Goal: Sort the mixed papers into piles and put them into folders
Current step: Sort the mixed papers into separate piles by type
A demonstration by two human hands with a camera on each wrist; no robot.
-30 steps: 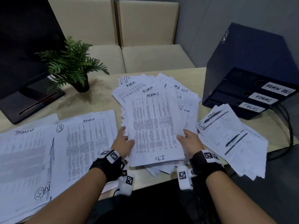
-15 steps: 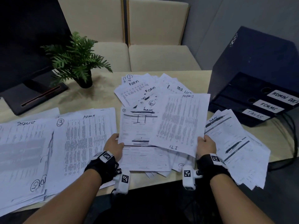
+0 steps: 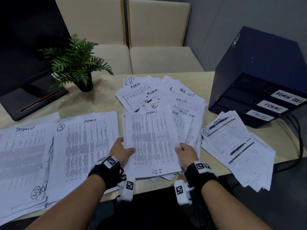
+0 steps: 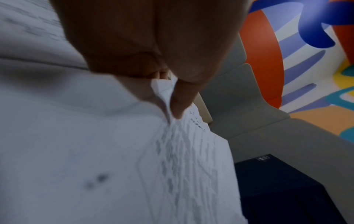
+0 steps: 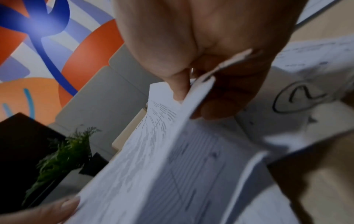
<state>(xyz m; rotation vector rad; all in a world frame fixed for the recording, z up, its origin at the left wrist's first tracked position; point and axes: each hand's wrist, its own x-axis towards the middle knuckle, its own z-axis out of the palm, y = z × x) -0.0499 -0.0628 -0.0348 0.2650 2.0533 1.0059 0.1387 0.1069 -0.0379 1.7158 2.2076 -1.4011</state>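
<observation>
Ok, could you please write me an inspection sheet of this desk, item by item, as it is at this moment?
Surface: light wooden table, mostly under paper.
Job's things: mixed heap in the middle; tasklist pile and admin pile at left; forms pile at right, overhanging the front edge; dark box with folders labelled ADMIN DOC, FORMS, TASKS.
Clutter: potted plant; monitor at back left.
Hands: left hand and right hand grip the top sheets, marked FORMS, by the side edges.
Cables: black cable beside the box, running off the table.
Surroundings: two beige chairs behind; grey wall; painted mural in the wrist views.
</observation>
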